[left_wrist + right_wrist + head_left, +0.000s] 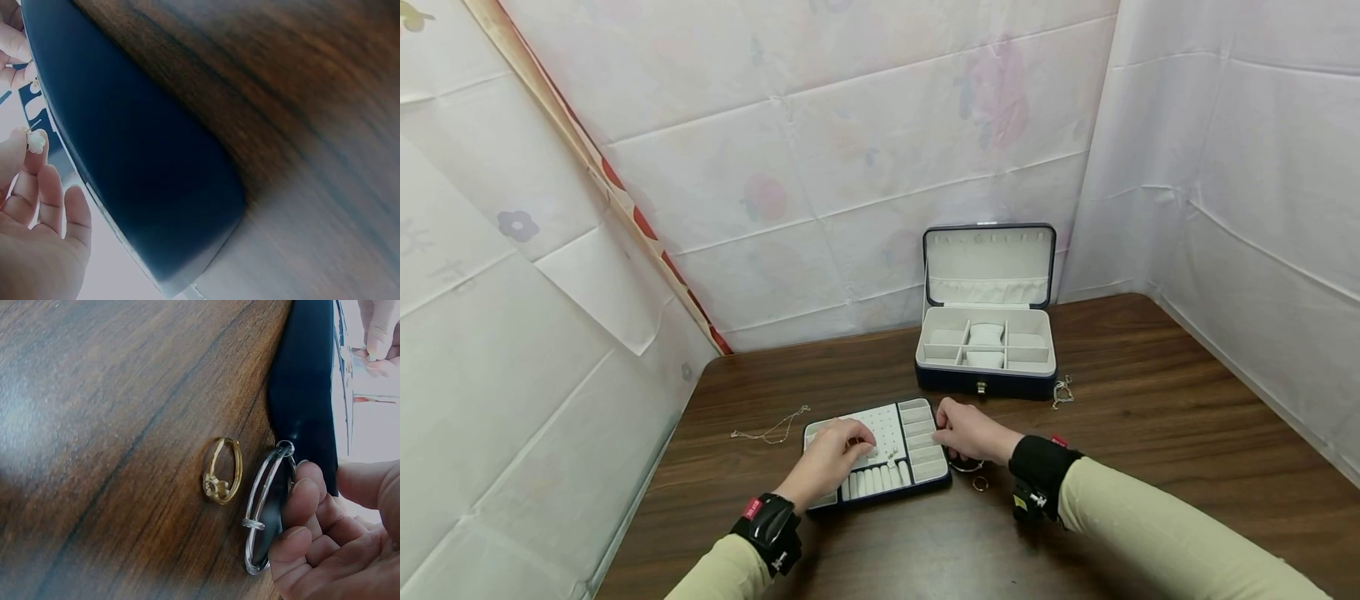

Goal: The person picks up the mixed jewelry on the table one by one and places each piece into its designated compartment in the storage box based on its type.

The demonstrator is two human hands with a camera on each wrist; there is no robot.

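Your left hand [831, 457] rests over the jewellery tray [917, 442] near the front edge of the wooden table [1150, 400], its fingertips pinching a small pearl stud earring [35, 141] above the tray's left half. Your right hand [972, 432] touches the tray's right edge with loosely bent fingers that grip nothing. A silver bangle [265, 506] lies against that edge under your fingers, and a gold ring [222, 471] sits just beside it. The open jewellery box [987, 337] stands toward the back edge, with a thin chain [772, 430] left of the tray.
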